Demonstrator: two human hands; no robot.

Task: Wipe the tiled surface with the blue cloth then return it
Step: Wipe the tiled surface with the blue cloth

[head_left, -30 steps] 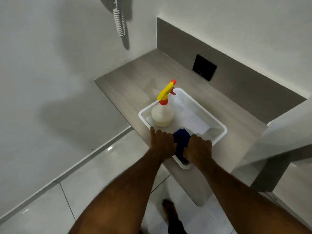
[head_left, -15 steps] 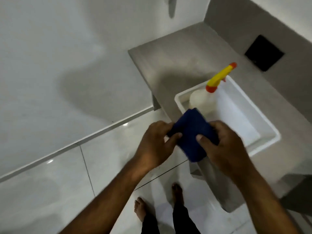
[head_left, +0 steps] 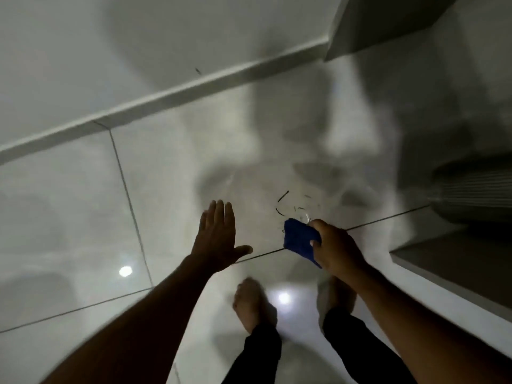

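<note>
Glossy tiled floor [head_left: 69, 217] under bare feet [head_left: 249, 303], dark strands [head_left: 283, 195] nearby.
</note>
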